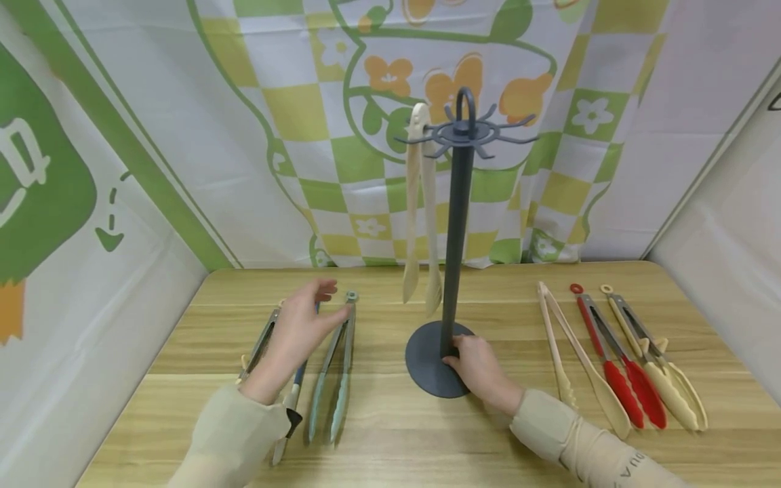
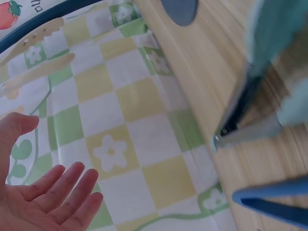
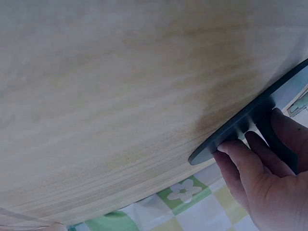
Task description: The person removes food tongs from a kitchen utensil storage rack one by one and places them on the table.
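A dark grey utensil stand (image 1: 459, 251) rises from a round base (image 1: 427, 359), with a ring of hooks at its top. My right hand (image 1: 482, 373) grips the foot of its pole; the right wrist view shows fingers (image 3: 240, 159) and thumb around the pole, close over the base. From a left hook hang beige tongs (image 1: 421, 203). Over the tongs on the left, my left hand (image 1: 305, 325) is held with fingers parted from the thumb and nothing between them. Mint-green tongs (image 1: 332, 379) lie nearest to it. Blue-handled tongs (image 1: 299, 379) are partly hidden under that arm.
More tongs (image 1: 262, 339) lie at far left, partly covered by the left forearm. On the right lie beige tongs (image 1: 586, 359), red tongs (image 1: 616, 359) and cream tongs (image 1: 662, 366). A checked curtain (image 1: 366, 169) hangs behind the wooden table (image 1: 378, 434).
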